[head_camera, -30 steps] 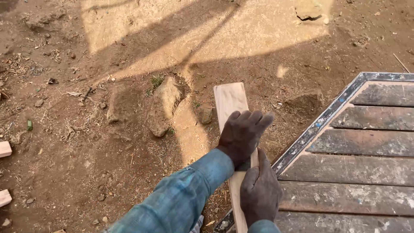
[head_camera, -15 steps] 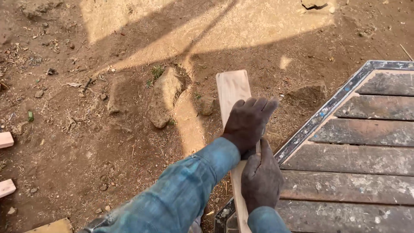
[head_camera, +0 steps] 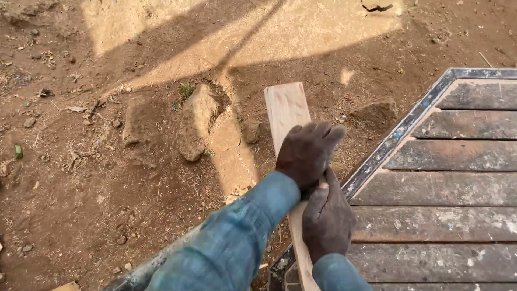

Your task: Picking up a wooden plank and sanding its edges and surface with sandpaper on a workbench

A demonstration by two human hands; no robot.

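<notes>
A pale wooden board point(head_camera: 287, 110) runs from the bottom centre up over the dirt ground. My left hand point(head_camera: 308, 152) lies flat across the board with its fingers spread toward the right. My right hand point(head_camera: 327, 218) grips the board just below it, thumb pointing up against the left hand. Both arms wear blue sleeves. The lower part of the board is hidden under my hands and sleeve.
A slatted wooden panel with a metal frame point(head_camera: 399, 132) lies to the right of the board. A large stone point(head_camera: 195, 126) and smaller rocks sit in the dirt to the left. Another rock point(head_camera: 378, 5) is at the top edge.
My left hand has flattened and its fingers have spread across the board. The view has shifted slightly; small wood blocks at the left edge are out of view.
</notes>
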